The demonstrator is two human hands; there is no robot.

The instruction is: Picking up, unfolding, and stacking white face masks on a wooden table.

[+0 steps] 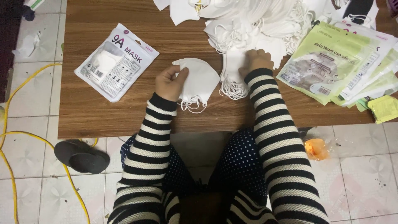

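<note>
Over on the floor there's a yellow cable (8,137) and a dark slipper (81,157) under the wooden table (95,112). On the table sits a sealed white mask packet (116,62). The left hand (170,83) is pinching the edge of a folded white mask (201,81), thumb on top. The right hand (258,60) has its fingers curled down onto the pile of loose masks (244,33). Green packets (331,62) are fanned out far right.

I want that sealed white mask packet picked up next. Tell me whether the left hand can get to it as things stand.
Probably yes: the white packet lies on bare table beside the left hand, nothing between them. But that hand holds a white mask.
</note>
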